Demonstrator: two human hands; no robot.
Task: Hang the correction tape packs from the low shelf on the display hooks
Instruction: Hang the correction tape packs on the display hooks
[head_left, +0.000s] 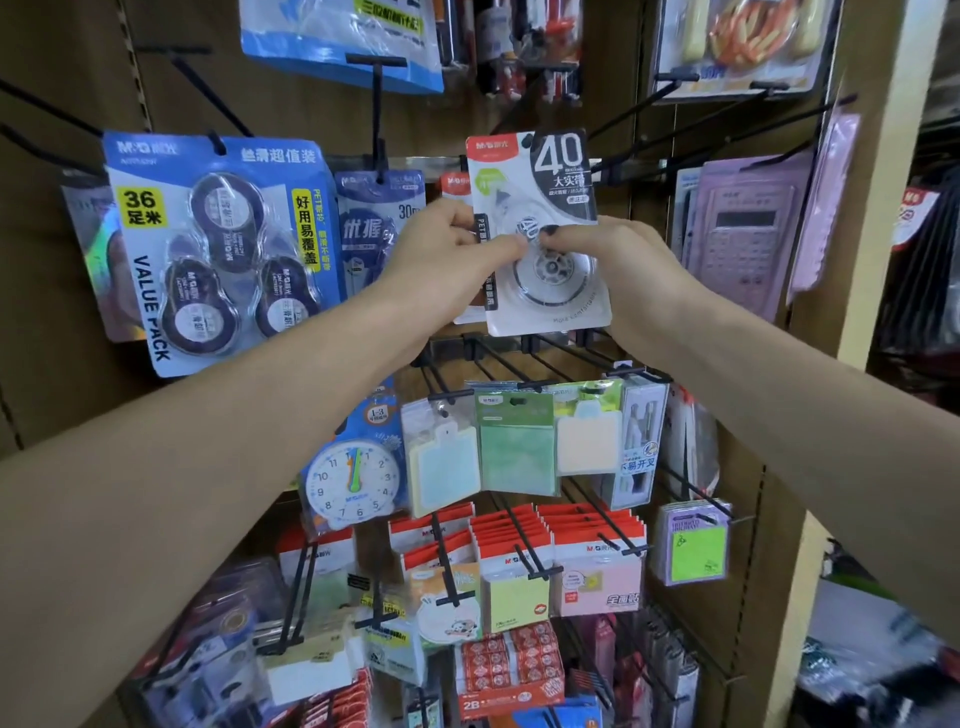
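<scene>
Item held: white-and-black carded correction tape pack (540, 228) marked "40", clear blister over a round reel, raised upright before the brown pegboard display. Left hand (447, 260) pinches its left edge, thumb on the blister front, fingers curled behind. Right hand (618, 260) grips the right side, dark-nailed fingertips (548, 234) pressed on the blister. Hang-hole at the card's top sits near a black wire display hook (613, 166); whether threaded, unclear. Adjacent left: large blue three-reel value pack (218, 249), hanging. Below: pastel sticky-note packs (514, 447) on hooks.
</scene>
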